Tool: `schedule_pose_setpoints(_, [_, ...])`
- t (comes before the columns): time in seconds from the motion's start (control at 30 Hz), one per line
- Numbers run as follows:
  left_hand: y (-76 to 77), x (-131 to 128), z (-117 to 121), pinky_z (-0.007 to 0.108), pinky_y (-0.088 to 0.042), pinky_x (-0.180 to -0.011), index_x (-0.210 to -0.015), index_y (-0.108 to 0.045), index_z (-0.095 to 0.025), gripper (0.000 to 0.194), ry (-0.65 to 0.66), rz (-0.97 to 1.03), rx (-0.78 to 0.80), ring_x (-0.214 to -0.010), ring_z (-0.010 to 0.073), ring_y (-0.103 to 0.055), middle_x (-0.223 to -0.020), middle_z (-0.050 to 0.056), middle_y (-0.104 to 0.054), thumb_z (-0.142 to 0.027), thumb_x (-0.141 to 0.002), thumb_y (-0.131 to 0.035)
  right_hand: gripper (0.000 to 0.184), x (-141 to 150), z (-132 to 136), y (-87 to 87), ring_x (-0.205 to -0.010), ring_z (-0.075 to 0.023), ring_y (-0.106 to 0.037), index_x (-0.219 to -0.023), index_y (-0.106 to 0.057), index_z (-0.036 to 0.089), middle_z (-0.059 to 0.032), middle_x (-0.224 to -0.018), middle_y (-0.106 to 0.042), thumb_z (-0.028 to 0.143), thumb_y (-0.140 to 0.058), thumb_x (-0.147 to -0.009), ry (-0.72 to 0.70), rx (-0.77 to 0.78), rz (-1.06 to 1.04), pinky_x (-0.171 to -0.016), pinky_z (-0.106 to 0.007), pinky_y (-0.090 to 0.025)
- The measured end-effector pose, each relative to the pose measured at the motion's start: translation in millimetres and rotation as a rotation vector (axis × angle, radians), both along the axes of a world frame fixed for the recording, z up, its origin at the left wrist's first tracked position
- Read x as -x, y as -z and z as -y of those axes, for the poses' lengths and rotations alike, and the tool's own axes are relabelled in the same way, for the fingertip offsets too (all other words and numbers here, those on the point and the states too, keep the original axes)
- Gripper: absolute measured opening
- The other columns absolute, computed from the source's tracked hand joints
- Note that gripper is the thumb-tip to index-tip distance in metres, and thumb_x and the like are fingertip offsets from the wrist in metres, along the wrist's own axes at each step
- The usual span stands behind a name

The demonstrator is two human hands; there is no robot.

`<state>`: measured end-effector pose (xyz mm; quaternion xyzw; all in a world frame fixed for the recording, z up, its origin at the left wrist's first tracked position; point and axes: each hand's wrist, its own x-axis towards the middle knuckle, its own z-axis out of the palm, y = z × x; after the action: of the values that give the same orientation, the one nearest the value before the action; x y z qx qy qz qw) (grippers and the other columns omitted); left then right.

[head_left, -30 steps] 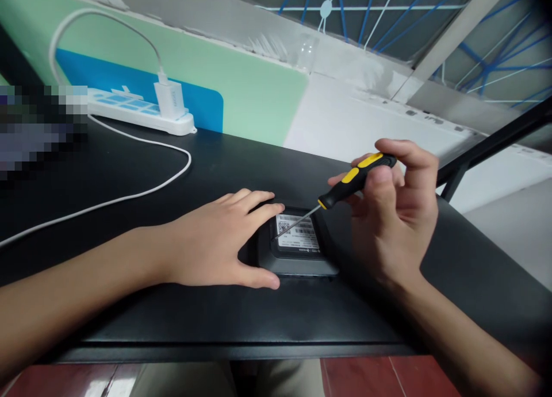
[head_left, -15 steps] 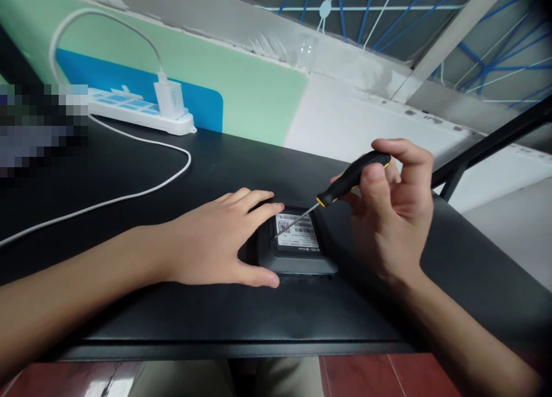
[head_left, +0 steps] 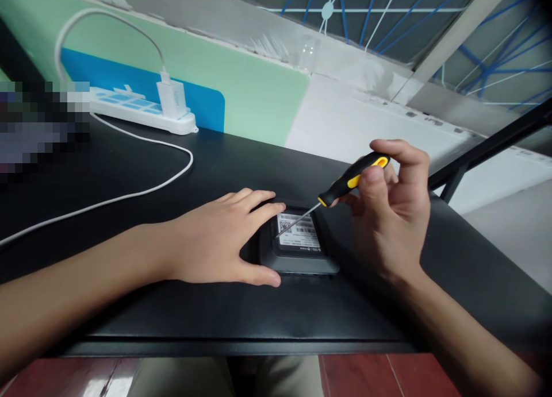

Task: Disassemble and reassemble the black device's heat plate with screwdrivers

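Observation:
A black box-shaped device [head_left: 302, 265] with a white printed label [head_left: 299, 233] lies on the black table. My left hand [head_left: 219, 239] rests along its left side, fingers stretched out and thumb spread toward the near edge; the fingertips touch or nearly touch the casing. Between the fingers and thumb of my right hand [head_left: 392, 213] is a screwdriver [head_left: 345, 184] with a black and yellow handle. It slants down to the left, its thin metal shaft crossing over the label. The tip meets the device near the label's left edge; whether it sits in a screw is too small to tell.
On the table's far left stands a white power strip [head_left: 142, 112] with a plugged-in charger [head_left: 171, 98]. A white cable [head_left: 129, 197] curves across the tabletop. Behind are a low wall [head_left: 259, 98] and a window. A black metal bar [head_left: 495, 138] slants at the right.
The screwdriver handle has turned about its axis, so its yellow patches show differently. My right hand has shifted slightly left. My left hand and the device keep their places.

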<state>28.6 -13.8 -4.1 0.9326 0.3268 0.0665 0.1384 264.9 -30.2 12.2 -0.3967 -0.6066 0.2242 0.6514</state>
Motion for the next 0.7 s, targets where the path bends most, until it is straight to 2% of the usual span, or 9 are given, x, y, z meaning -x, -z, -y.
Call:
schedule_pose_setpoints(0.07, [0.4,0.1,0.1,0.056,-0.035,-0.124,-0.164,-0.032,-0.018,0.104,0.001,0.006,-0.002,-0.157,0.0408,-0.030,-0.173,0.015,-0.027,-0.082,-0.087,-0.059,0.024,-1.4,-1.4,0.4,-0.063,-0.0077,-0.061,-0.115,-0.067,0.033,0.0024,-0.091,-0.058,0.028,-0.073,-0.091,-0.005,-0.013,-0.006,-0.056,-0.024,-0.061])
schedule_pose_setpoints(0.17, [0.5,0.9,0.4,0.055,-0.035,-0.124,-0.164,-0.032,-0.017,0.104,0.002,0.008,-0.008,-0.156,0.0414,-0.031,-0.172,0.016,-0.028,-0.081,-0.087,-0.060,0.032,-3.6,-1.8,0.9,-0.079,-0.0127,-0.072,-0.124,-0.065,0.033,-0.0002,-0.105,-0.069,0.024,-0.068,-0.093,-0.056,0.029,-0.008,-0.060,-0.026,-0.064])
schedule_pose_setpoints(0.3, [-0.3,1.5,0.9,0.054,-0.035,-0.124,-0.164,-0.033,-0.017,0.104,0.003,0.007,-0.010,-0.156,0.0412,-0.032,-0.172,0.016,-0.029,-0.081,-0.087,-0.060,0.033,-3.7,1.3,0.8,-0.093,-0.0197,-0.078,-0.133,-0.059,0.037,-0.0035,-0.130,-0.069,0.033,-0.055,-0.100,-0.033,0.103,0.101,-0.068,-0.035,-0.067])
schedule_pose_setpoints(0.4, [-0.9,0.9,1.0,0.054,-0.034,-0.125,-0.164,-0.032,-0.018,0.104,0.002,-0.002,-0.005,-0.156,0.0404,-0.030,-0.173,0.016,-0.027,-0.082,-0.087,-0.059,0.029,-1.7,2.2,0.6,-0.086,-0.0176,-0.075,-0.127,-0.060,0.038,-0.0030,-0.119,-0.068,0.041,-0.059,-0.099,0.023,0.076,0.113,-0.064,-0.032,-0.065])
schedule_pose_setpoints(0.53, [-0.4,1.0,1.1,0.056,-0.033,-0.125,-0.165,-0.031,-0.019,0.104,-0.012,-0.017,0.007,-0.158,0.0409,-0.028,-0.173,0.015,-0.026,-0.083,-0.087,-0.059,0.024,-1.2,-0.9,1.5,-0.066,-0.0093,-0.062,-0.115,-0.067,0.035,0.0019,-0.092,-0.059,0.033,-0.071,-0.092,0.019,-0.018,0.042,-0.057,-0.026,-0.061])
schedule_pose_setpoints(0.6, [0.2,1.8,1.0,0.055,-0.034,-0.125,-0.165,-0.030,-0.019,0.104,-0.008,-0.015,0.008,-0.157,0.0405,-0.028,-0.173,0.014,-0.026,-0.082,-0.087,-0.058,0.025,-2.1,-2.1,2.1,-0.068,-0.0099,-0.063,-0.116,-0.067,0.033,0.0015,-0.095,-0.061,0.027,-0.070,-0.092,0.011,-0.021,0.021,-0.057,-0.025,-0.061])
schedule_pose_setpoints(0.7, [1.0,3.0,0.3,0.053,-0.035,-0.124,-0.165,-0.030,-0.018,0.104,0.013,0.000,-0.007,-0.156,0.0399,-0.030,-0.173,0.015,-0.026,-0.083,-0.088,-0.057,0.028,-3.7,-1.7,2.6,-0.082,-0.0155,-0.072,-0.121,-0.062,0.033,-0.0020,-0.112,-0.070,0.027,-0.061,-0.094,-0.017,0.033,0.018,-0.060,-0.029,-0.065])
